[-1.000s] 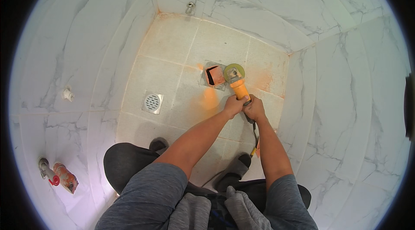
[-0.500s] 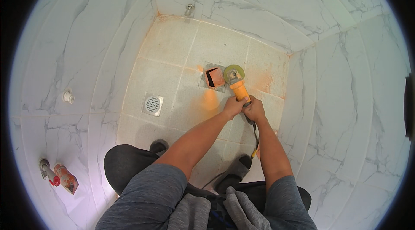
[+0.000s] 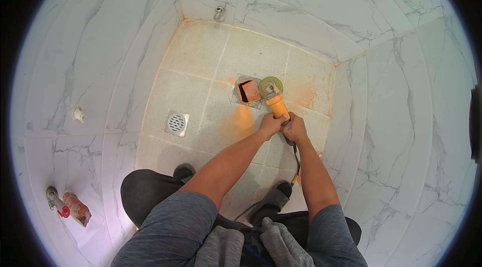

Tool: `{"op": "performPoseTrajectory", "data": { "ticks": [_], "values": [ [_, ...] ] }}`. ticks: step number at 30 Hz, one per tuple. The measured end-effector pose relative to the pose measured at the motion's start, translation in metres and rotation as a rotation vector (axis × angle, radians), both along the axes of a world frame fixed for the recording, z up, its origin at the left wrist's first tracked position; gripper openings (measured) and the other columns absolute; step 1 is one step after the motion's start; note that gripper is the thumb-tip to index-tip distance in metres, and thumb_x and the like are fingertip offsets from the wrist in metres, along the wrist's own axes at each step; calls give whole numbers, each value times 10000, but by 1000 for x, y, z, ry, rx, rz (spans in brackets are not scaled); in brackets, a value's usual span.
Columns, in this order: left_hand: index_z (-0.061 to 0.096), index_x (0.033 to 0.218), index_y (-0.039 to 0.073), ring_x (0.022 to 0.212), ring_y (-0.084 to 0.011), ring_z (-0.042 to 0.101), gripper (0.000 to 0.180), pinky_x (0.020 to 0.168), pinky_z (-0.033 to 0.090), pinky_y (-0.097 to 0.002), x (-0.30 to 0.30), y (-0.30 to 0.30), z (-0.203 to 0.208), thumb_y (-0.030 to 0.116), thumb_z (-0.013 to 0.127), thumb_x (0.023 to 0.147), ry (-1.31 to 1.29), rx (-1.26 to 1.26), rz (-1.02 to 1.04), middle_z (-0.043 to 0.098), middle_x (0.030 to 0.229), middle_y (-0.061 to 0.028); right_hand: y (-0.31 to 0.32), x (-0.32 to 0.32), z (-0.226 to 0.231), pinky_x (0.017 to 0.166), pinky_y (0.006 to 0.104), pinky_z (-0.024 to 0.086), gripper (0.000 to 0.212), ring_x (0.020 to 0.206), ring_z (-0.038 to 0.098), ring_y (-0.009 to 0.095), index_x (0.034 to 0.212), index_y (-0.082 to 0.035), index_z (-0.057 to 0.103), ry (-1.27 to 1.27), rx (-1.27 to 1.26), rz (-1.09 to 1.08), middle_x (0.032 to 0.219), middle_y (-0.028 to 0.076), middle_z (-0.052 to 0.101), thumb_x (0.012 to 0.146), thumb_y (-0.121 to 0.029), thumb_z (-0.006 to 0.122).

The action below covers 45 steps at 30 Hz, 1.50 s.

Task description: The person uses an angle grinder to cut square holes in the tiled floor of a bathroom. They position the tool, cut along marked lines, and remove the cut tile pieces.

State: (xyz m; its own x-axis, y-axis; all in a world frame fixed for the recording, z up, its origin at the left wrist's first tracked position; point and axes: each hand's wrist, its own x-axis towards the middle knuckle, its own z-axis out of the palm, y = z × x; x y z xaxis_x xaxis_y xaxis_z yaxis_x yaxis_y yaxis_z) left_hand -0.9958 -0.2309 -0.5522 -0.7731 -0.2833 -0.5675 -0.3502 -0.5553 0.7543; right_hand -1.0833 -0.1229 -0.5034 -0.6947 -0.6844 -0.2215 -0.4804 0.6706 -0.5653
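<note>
**Angle grinder, orange, on tiled floor**

Angle grinder (image 3: 273, 99): disc beside square floor cut-out (image 3: 248, 91); gripped by left hand (image 3: 271, 125) and right hand (image 3: 295, 129), both clamped together on handle. Orange dust around. Round floor drain (image 3: 176, 122) well left. Marble wall tiles (image 3: 85, 66) surrounding.

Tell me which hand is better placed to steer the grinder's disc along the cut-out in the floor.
Left. The left hand grips the orange grinder nearest the disc; the right hand sits behind, by the cord.
</note>
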Motion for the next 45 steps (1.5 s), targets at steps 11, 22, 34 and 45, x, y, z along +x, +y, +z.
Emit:
{"op": "performPoseTrajectory", "data": {
  "ticks": [11,22,34,45],
  "values": [
    [627,1222,-84,944,-198,698,503,786,579,-331,-4,1,-5,335,708,956,-12,-45,16,689,1130,-150,-1,-1,3,729,469,541,395,846,687,479,961,44,655,-31,-10,2,832,312,681,706,-235,772],
    [649,1199,-52,963,-189,692,471,783,571,-329,-10,5,-12,343,718,952,-57,-95,19,698,1114,-128,-2,-2,9,746,454,540,441,858,697,459,988,44,657,-76,2,-7,857,300,693,696,-254,802],
    [651,1183,-65,932,-188,691,459,762,573,-337,-10,4,-14,322,728,950,-41,-60,33,701,1099,-129,0,-6,5,752,446,544,496,867,701,450,997,37,661,-93,-20,6,867,292,699,661,-276,848],
    [651,1173,-67,926,-191,690,431,770,570,-337,-10,4,-19,299,720,955,-30,-66,43,700,1099,-134,-4,-4,7,762,455,547,503,878,698,455,1012,39,659,-101,26,-11,883,292,704,671,-282,842]
  ]
}}
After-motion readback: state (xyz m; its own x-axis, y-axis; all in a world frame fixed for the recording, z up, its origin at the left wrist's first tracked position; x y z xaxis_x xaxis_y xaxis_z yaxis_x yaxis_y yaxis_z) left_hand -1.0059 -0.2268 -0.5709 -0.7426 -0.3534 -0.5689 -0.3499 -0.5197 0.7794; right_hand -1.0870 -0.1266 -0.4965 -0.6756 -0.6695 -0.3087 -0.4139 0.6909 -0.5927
